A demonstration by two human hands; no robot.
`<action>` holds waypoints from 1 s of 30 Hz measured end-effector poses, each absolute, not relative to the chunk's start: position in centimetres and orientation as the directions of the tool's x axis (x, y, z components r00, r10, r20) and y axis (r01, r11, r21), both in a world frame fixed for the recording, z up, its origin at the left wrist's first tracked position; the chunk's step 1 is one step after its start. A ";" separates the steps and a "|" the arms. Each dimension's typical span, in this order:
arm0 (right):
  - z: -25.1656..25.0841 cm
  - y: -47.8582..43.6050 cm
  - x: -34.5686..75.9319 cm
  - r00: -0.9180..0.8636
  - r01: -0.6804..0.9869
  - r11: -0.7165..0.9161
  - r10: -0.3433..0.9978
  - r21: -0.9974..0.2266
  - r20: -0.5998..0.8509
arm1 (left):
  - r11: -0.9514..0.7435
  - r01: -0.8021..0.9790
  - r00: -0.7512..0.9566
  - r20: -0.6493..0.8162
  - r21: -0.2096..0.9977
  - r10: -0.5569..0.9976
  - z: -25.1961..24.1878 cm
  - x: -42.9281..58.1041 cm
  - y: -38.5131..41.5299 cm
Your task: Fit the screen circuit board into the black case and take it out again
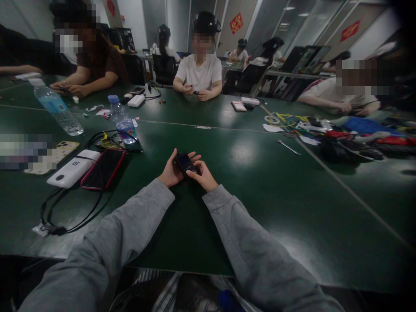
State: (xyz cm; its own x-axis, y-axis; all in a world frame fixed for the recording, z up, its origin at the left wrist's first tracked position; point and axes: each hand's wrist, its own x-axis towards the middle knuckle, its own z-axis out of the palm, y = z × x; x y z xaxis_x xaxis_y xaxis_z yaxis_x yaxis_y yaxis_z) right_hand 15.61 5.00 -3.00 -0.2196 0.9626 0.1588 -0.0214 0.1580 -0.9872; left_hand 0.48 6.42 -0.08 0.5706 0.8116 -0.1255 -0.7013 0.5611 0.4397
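A small black handheld device with a dark screen [185, 162] is held just above the table, tilted toward me. My left hand [171, 170] cradles it from the left and below, with the thumb up along its side. At its lower right corner, my right hand [205, 177] grips it, the thumb lying over the keys under the screen. Fingers behind the device are partly hidden. What kind of device it is I cannot make out.
Left on the green table [276, 216] lie a red-edged phone [104, 169], a white power bank [74, 169] and black cords. Two water bottles [122, 121] stand beyond. At right are a wrench [289, 147] and a heap of cables [312, 125]. People sit around the table.
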 end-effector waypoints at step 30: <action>-1.6 3.6 17.1 0.136 0.575 0.535 0.684 -0.619 0.717 | 0.549 -0.755 0.498 -0.231 0.358 0.836 -0.6 0.3 7.0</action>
State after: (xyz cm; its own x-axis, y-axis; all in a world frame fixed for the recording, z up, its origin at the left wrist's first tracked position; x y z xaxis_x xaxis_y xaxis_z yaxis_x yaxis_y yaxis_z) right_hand 17.15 3.59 -1.64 0.1361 0.6839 0.7168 0.5750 0.5347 -0.6193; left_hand 0.28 6.96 -0.63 0.4983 0.8357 -0.2308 -0.7551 0.5491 0.3582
